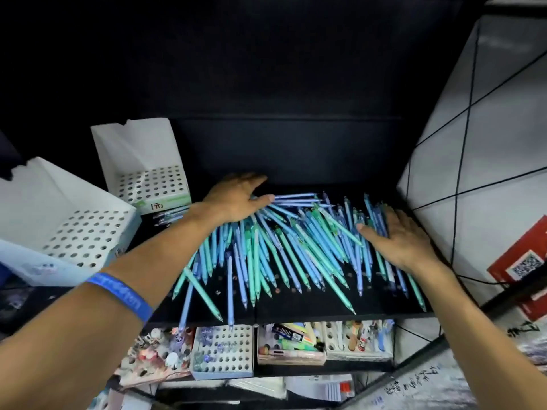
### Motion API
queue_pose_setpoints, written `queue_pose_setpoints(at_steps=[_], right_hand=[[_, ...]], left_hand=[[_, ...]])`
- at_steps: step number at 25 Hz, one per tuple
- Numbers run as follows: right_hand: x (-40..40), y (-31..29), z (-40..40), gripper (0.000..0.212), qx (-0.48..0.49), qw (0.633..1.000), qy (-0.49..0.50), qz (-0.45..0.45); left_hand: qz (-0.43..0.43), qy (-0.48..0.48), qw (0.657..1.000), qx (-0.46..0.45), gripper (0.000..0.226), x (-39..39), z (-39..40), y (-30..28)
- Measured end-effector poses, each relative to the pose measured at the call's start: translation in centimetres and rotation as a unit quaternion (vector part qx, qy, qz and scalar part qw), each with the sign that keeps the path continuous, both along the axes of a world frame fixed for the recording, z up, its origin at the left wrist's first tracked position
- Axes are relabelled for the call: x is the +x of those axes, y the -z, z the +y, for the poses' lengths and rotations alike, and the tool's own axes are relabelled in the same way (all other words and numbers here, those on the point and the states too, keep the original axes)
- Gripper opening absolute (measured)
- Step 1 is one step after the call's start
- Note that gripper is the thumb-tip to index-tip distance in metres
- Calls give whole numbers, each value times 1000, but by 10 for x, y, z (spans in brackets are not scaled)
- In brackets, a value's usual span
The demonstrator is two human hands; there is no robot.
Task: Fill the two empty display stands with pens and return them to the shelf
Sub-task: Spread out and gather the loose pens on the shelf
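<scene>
A loose heap of blue and green pens (284, 250) lies spread across the black shelf (310, 309). My left hand (236, 199) rests flat on the heap's far left end, fingers apart. At the heap's right end my right hand (396, 238) lies flat on the pens, fingers spread. Neither hand grips a pen. Two white display stands with perforated tops stand at the left, both with empty holes: one (151, 184) at the back of the shelf, one (80, 232) nearer and further left. Some pens overhang the shelf's front edge.
A lower shelf holds boxes of stationery, among them a perforated stand (223, 355) with a few items. A grey tiled wall (473, 149) closes the right side, with a red box (524, 261) against it. The shelf's back is dark.
</scene>
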State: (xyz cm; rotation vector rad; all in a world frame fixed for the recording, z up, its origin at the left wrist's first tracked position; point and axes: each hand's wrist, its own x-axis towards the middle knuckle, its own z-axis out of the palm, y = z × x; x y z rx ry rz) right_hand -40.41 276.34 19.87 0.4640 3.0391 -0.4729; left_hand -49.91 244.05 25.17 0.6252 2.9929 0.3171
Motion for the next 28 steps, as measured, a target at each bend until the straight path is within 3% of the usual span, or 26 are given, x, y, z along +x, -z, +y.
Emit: queue_pose_setpoints(at_steps=[5, 7, 22, 24, 26, 28], right_hand=[[-10, 0, -12, 94, 3, 1000, -14, -14], [-10, 1, -19, 92, 7, 999, -29, -16], [-6, 8, -73, 84, -9, 997, -78, 3], [-7, 7, -74, 85, -9, 997, -80, 6], [-8, 7, -74, 87, 0, 996, -84, 4], [-8, 7, -73, 90, 7, 996, -84, 4]], left_hand=[[-168, 17, 986, 11, 84, -13, 65, 7], [-182, 14, 983, 3, 86, -9, 64, 17], [-84, 11, 996, 4, 74, 24, 46, 19], [-29, -39, 995, 85, 71, 35, 8, 14], [42, -138, 973, 179, 68, 59, -51, 19], [50, -230, 954, 186, 71, 92, -105, 31]])
